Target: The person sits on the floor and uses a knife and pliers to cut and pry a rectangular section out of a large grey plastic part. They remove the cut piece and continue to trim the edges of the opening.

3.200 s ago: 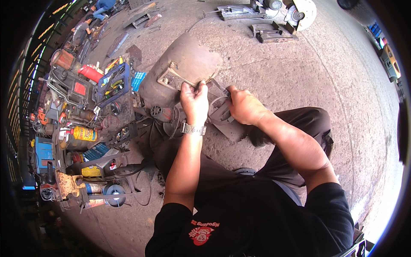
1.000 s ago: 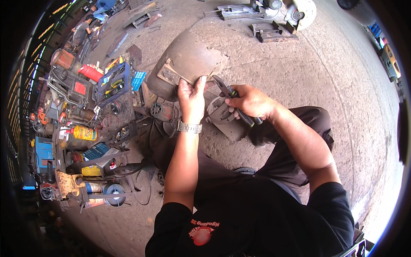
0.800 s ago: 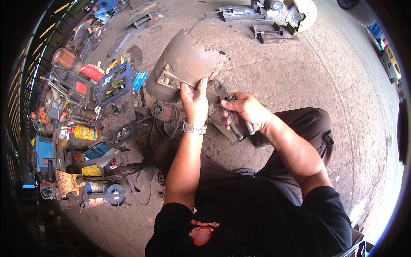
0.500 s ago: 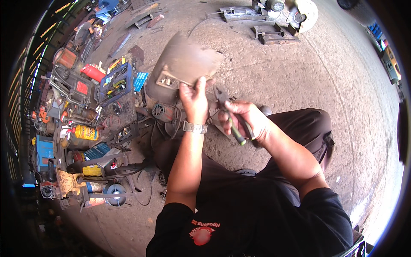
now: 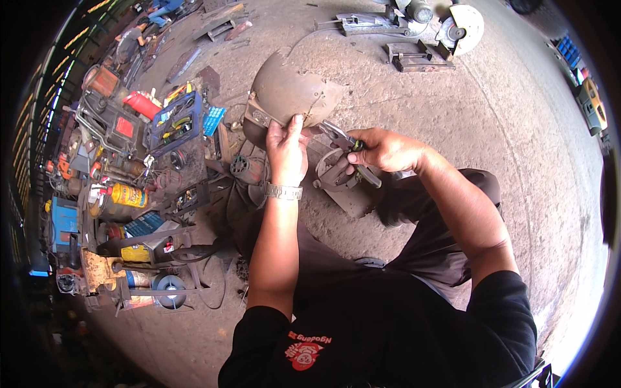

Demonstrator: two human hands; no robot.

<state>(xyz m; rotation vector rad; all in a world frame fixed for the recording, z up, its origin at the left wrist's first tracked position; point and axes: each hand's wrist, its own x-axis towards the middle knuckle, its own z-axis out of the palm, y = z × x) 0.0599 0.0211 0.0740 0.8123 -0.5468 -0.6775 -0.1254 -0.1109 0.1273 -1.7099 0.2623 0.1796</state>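
A brown, dusty curved shell with a rectangular window frame, which looks like a welding mask [image 5: 284, 84], is held up in front of me. My left hand [image 5: 286, 150] grips its near edge, thumb on top and fingers underneath. What look like thin wire stitches run along its right part. My right hand [image 5: 388, 150] is closed around pliers [image 5: 337, 134] with green and black handles. Their jaws point up and left, close to the mask's lower right edge; whether they touch it I cannot tell. Below the pliers is a curved band [image 5: 319, 169] beside a flat dusty piece [image 5: 352, 202].
On the left stand a blue toolbox [image 5: 173, 123], a yellow can [image 5: 129, 195] and many crowded tools. A cut-off saw with a pale disc [image 5: 460, 30] stands on the concrete floor [image 5: 517, 187] at the far right. A person [image 5: 131, 42] crouches at the far left.
The mask has tilted, so its domed side and stitches show more. My right hand has moved up and right, and the pliers have turned, with their jaws now slanting left. Both grips are kept.
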